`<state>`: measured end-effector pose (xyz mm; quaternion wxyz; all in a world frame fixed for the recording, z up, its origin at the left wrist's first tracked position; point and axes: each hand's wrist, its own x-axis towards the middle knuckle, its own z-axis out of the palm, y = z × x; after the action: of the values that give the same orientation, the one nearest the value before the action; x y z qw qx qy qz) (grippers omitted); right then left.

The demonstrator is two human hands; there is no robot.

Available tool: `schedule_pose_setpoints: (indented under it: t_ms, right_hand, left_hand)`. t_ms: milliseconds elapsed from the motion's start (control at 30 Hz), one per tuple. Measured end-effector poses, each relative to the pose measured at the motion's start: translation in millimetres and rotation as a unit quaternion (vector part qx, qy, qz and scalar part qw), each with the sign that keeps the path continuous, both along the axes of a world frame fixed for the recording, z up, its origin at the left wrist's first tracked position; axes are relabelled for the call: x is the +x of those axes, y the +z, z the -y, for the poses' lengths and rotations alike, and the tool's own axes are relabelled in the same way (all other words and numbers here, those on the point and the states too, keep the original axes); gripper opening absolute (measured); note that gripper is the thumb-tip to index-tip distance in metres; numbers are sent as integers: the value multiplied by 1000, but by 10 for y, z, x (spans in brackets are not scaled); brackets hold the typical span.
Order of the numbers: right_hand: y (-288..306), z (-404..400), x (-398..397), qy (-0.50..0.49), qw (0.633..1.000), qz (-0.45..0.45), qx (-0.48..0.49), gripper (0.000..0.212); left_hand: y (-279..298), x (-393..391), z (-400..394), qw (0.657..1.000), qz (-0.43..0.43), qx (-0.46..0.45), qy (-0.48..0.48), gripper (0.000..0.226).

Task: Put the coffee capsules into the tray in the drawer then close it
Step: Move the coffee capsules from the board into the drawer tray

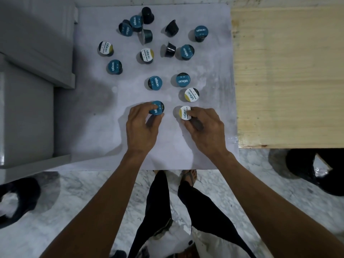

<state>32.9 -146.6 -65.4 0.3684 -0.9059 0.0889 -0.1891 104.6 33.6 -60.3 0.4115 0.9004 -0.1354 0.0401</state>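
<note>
Several coffee capsules with teal or white-and-yellow lids lie scattered on a white table top (96, 116). My left hand (142, 125) pinches a teal-lidded capsule (157, 108) near the front middle. My right hand (203, 127) pinches a white-and-yellow-lidded capsule (184, 113) beside it. More capsules stand just beyond, such as a teal one (155, 82) and a white-and-yellow one (191, 94); a few at the back lie on their sides. No drawer tray can be made out.
Grey stepped cabinet or drawer surfaces (33, 75) sit left of the table. A pale wooden board (286, 77) adjoins the table on the right. Below are a marble floor, my legs and dark objects (312, 168) on the floor.
</note>
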Motion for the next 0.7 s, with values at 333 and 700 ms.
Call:
schedule_pose_setpoints:
  t_ms: [333, 700]
  right_hand:
    - [498, -127, 128, 5, 999, 25, 39, 23]
    - [1463, -1011, 485, 61, 989, 68, 114, 23]
  left_hand:
    - [489, -83, -170, 998, 27, -40, 32, 28]
    - [1415, -44, -1202, 991, 81, -64, 85, 25]
